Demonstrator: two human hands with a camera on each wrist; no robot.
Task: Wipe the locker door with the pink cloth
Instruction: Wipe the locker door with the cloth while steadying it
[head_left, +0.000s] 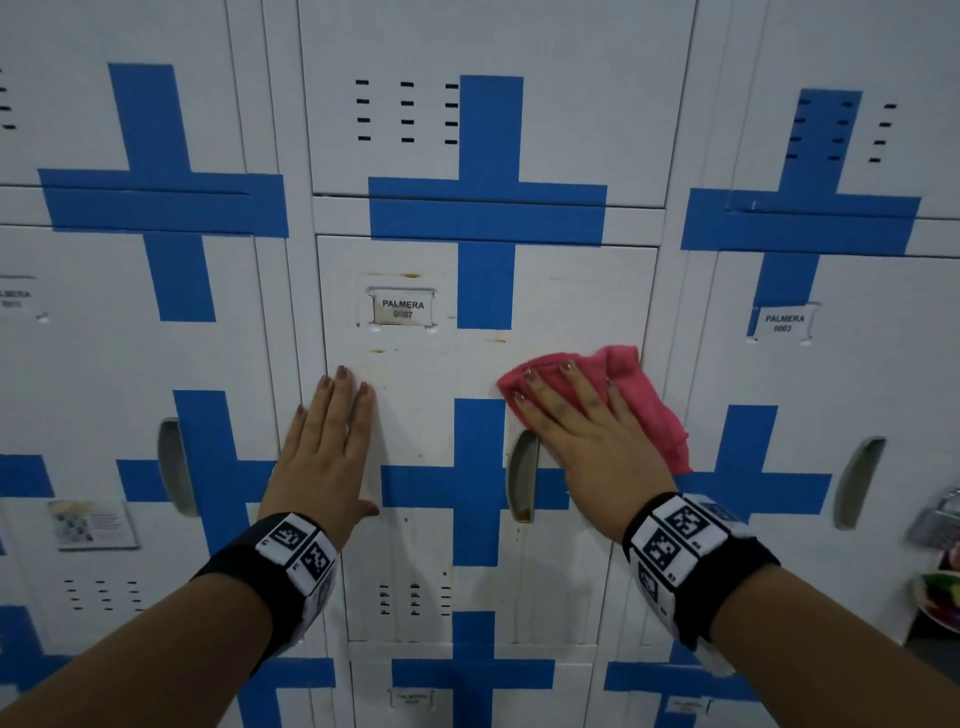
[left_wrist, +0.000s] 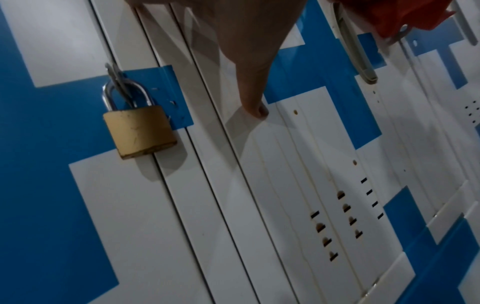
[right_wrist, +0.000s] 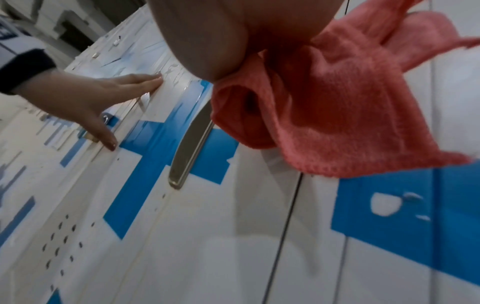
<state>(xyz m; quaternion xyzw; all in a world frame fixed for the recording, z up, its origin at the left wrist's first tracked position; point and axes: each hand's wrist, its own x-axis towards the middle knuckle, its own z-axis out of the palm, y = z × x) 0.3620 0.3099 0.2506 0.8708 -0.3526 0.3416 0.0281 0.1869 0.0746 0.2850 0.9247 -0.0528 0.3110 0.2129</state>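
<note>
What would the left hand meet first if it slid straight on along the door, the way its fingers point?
Probably the name label: the left hand lies flat on the locker door, fingers pointing up, slightly right, with only bare, stained paint between.

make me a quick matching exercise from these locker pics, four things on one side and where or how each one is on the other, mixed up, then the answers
Things:
1. pink cloth
2. left hand
3. brass padlock
4. PALMERA 0007 label

Places or states:
A. hanging from a blue hasp on the locker to the left
B. flat and bare on the left edge of the locker door
C. pressed to the door under the right hand, above the recessed handle
D. on the upper part of the door, left of the blue stripe

Pairs: 1-C, 2-B, 3-A, 4-D
</note>
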